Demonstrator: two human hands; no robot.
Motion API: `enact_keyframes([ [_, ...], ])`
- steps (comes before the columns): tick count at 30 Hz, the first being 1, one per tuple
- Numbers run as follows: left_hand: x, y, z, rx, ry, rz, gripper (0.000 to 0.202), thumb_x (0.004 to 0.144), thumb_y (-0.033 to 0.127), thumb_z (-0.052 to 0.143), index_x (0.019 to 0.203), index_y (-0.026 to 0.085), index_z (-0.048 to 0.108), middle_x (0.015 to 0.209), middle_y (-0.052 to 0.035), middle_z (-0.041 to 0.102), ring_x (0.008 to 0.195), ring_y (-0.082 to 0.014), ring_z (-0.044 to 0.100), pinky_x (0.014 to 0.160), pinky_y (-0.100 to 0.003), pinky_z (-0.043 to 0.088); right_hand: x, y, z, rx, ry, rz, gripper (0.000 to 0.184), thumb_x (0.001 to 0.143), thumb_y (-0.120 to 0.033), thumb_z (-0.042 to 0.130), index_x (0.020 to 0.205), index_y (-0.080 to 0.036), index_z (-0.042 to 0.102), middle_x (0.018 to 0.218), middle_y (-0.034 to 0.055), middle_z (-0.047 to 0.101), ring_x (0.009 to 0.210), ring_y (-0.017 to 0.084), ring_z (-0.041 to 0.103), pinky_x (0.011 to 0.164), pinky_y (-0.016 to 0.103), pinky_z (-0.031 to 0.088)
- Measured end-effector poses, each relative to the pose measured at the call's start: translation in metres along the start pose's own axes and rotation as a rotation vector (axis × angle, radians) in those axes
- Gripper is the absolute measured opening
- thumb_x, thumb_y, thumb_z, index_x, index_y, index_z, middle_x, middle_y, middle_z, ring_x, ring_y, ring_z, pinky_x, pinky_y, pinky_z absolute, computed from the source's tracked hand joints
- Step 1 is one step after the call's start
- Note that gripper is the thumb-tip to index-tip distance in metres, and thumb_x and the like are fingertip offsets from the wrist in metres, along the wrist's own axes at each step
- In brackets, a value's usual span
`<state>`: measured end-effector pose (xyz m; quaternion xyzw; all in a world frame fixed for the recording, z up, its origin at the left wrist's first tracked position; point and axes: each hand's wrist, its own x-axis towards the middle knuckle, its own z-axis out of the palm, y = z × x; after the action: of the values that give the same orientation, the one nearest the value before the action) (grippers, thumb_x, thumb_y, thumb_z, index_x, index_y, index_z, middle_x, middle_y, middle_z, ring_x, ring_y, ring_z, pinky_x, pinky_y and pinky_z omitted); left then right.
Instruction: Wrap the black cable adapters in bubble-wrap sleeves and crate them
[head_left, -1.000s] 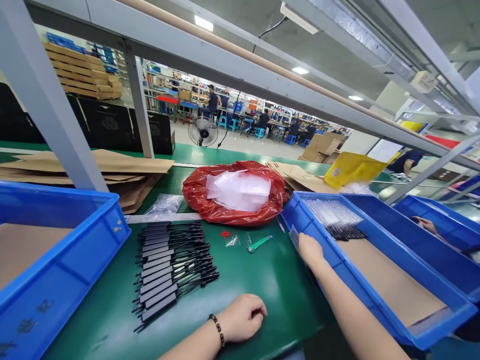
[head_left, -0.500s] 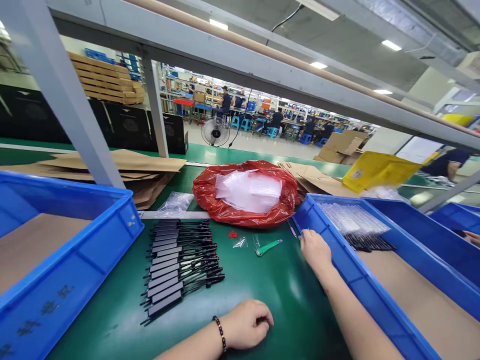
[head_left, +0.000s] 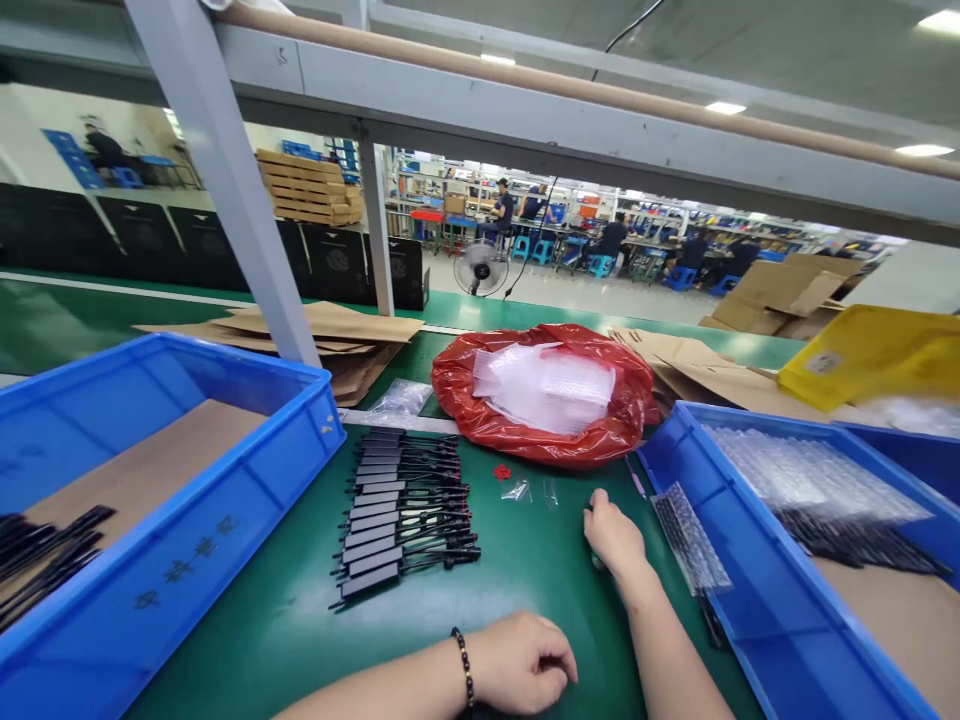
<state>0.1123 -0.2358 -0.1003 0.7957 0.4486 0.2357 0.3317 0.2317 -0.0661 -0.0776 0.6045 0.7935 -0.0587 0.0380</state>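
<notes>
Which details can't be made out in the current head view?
In the head view:
Right hand: its own back and fingers hide most of whatever lies beneath.
Left hand: curled fingers hide its palm.
Dark parts in the left bin: cut off by the left edge.
Red bits: too small to identify.

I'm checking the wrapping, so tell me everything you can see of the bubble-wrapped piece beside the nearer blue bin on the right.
The bubble-wrapped piece is slim, in a clear, shiny sleeve that looks like plastic. Dark parts show through it, and black ends stick out toward the camera. It rests aslant on the green tabletop, along the blue bin, seemingly against its wall. Nothing else visibly touches it.
</notes>
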Motion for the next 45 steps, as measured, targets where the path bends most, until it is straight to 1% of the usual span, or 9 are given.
enact_keyframes([
  [5,-0.025,0.019,-0.025,0.295,0.189,-0.033,0.009,0.072,0.015,0.049,0.077,0.019,0.056,0.074,-0.0040,0.060,0.072,-0.0164,0.053,0.071,-0.027,0.044,-0.002,0.006,-0.004,0.065,-0.047,0.004,0.031,0.082,-0.019,0.034,0.111,-0.009,0.041,0.087,0.0174,0.065,0.081,0.026,0.064,0.064,0.032,0.041],
  [11,-0.114,0.008,-0.078,0.581,0.699,-0.516,0.011,0.080,0.017,0.041,0.076,0.020,0.051,0.080,-0.0059,0.055,0.079,-0.0197,0.049,0.073,-0.035,0.041,-0.013,0.002,-0.017,0.125,0.029,-0.061,0.031,0.080,-0.014,0.030,0.104,-0.012,0.049,0.087,0.0142,0.065,0.080,0.025,0.063,0.065,0.030,0.041],
  [15,-0.157,-0.012,-0.077,0.825,0.693,-0.801,0.007,0.077,0.022,0.048,0.082,0.020,0.052,0.086,-0.0065,0.054,0.085,-0.0240,0.049,0.072,-0.038,0.041,-0.023,-0.005,-0.013,0.316,0.224,-0.184,0.032,0.082,-0.018,0.029,0.106,-0.016,0.050,0.101,0.0113,0.063,0.086,0.023,0.061,0.071,0.030,0.043],
  [19,-0.166,-0.009,-0.071,0.823,0.626,-0.792,0.010,0.076,0.015,0.044,0.075,0.020,0.052,0.081,-0.0053,0.055,0.079,-0.0211,0.050,0.072,-0.036,0.042,-0.030,-0.012,-0.006,0.446,0.289,-0.277,0.031,0.081,-0.023,0.031,0.105,-0.018,0.051,0.102,0.0103,0.063,0.087,0.023,0.061,0.074,0.031,0.045],
  [24,-0.147,0.036,-0.112,0.368,0.558,-0.543,0.010,0.078,0.021,0.047,0.079,0.021,0.056,0.078,-0.0032,0.061,0.071,-0.0156,0.055,0.064,-0.027,0.045,-0.035,-0.016,-0.009,0.597,0.319,-0.377,0.029,0.082,-0.028,0.030,0.097,-0.017,0.053,0.096,0.0104,0.063,0.086,0.022,0.060,0.075,0.030,0.044],
  [28,-0.087,0.057,-0.137,-0.146,0.733,-0.377,0.015,0.075,0.030,0.054,0.086,0.020,0.054,0.083,-0.0037,0.065,0.075,-0.0163,0.062,0.071,-0.029,0.049,-0.037,-0.019,-0.011,0.732,0.329,-0.425,0.025,0.083,-0.036,0.035,0.077,-0.019,0.052,0.078,0.0071,0.060,0.072,0.019,0.056,0.069,0.027,0.043],
  [35,0.013,0.008,-0.098,-1.063,0.976,-0.354,0.033,0.068,0.040,0.064,0.082,0.018,0.042,0.077,-0.0042,0.067,0.056,-0.0158,0.065,0.048,-0.024,0.048,-0.054,-0.036,-0.013,0.890,-0.036,-0.650,0.025,0.079,-0.035,0.047,0.061,-0.018,0.052,0.061,0.0003,0.052,0.060,0.013,0.050,0.060,0.023,0.039],
  [39,0.019,-0.008,-0.081,-1.162,1.033,-0.354,0.035,0.068,0.040,0.065,0.083,0.017,0.043,0.079,-0.0046,0.067,0.058,-0.0157,0.065,0.050,-0.025,0.049,-0.065,-0.050,-0.005,0.758,-0.179,-0.808,0.017,0.078,-0.027,0.052,0.066,-0.018,0.059,0.067,0.0001,0.056,0.066,0.012,0.053,0.064,0.021,0.038],
  [45,0.019,-0.015,-0.075,-1.186,1.068,-0.326,0.035,0.068,0.041,0.066,0.084,0.017,0.046,0.080,-0.0054,0.067,0.061,-0.0167,0.065,0.056,-0.027,0.049,-0.066,-0.059,0.012,0.548,-0.129,-0.860,0.022,0.082,-0.021,0.043,0.060,-0.018,0.048,0.065,0.0002,0.051,0.061,0.011,0.048,0.058,0.021,0.035],
])
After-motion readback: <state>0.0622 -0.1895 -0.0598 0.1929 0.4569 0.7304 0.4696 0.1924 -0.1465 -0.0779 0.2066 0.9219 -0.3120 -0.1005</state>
